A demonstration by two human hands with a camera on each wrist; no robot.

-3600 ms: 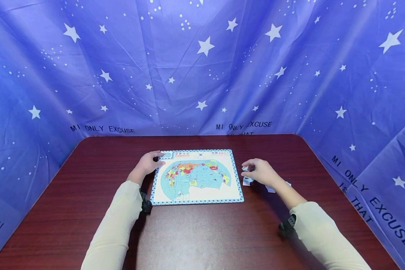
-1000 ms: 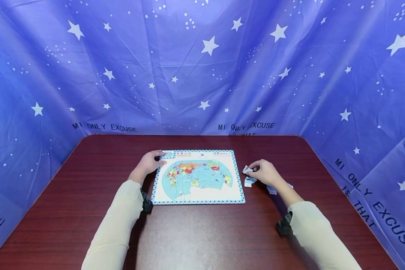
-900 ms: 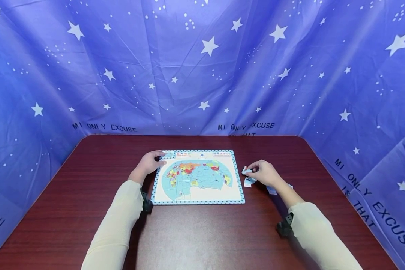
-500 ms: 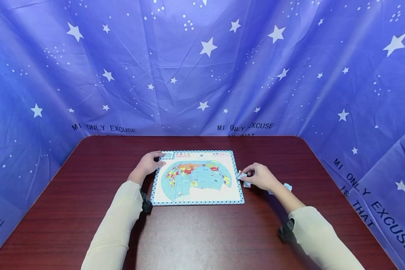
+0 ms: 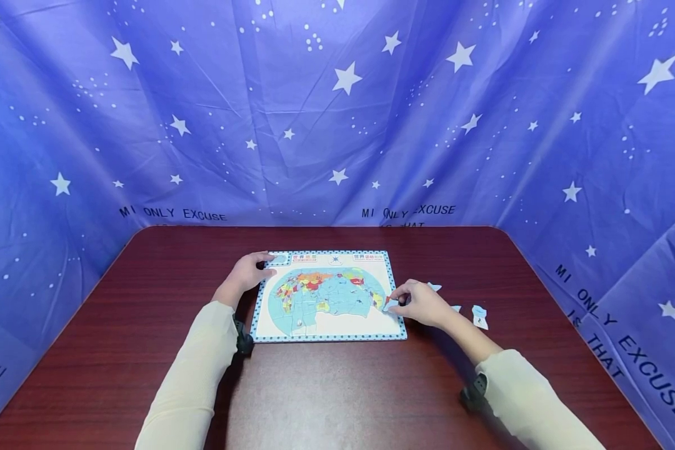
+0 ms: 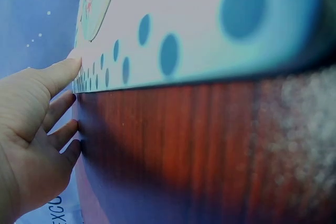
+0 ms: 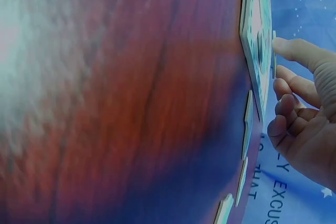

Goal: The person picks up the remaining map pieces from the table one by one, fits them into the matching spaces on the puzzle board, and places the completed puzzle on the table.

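The right hand [image 5: 424,305] pinched a piece [image 5: 391,305] over the map board's [image 5: 349,327] right side; the left hand [image 5: 245,275], loosely spread, touched its left edge.

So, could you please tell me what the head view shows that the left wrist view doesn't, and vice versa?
Only the head view shows the right hand pinching a puzzle piece and the loose pieces farther right. Only the left wrist view shows the palm side of the left hand. Both show that hand, the map board, the table and the blue curtain.
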